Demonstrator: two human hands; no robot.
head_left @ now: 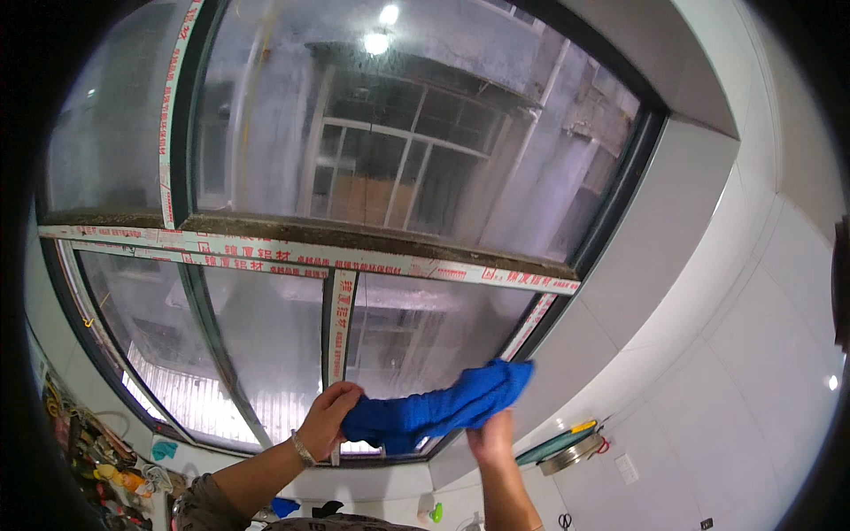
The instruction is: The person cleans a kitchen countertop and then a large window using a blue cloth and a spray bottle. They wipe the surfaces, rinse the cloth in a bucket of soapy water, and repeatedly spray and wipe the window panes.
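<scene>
Both hands hold a blue cloth (429, 407) stretched out in front of the lower window pane (398, 319). My left hand (332, 411) pinches its left end, with a bracelet on that wrist. At the cloth's right part is my right hand (491, 438), its fingers mostly hidden behind the fabric. The window frame (376, 248) carries strips of white film with red print. Its glass looks hazy, and another building with windows shows through it.
Tools and bottles (119, 478) crowd the counter at lower left, near a small teal cloth (164, 450). Tiled wall (708, 389) fills the right. A round metal object (567, 457) and a teal item lie at lower right, with scissors (564, 520) below.
</scene>
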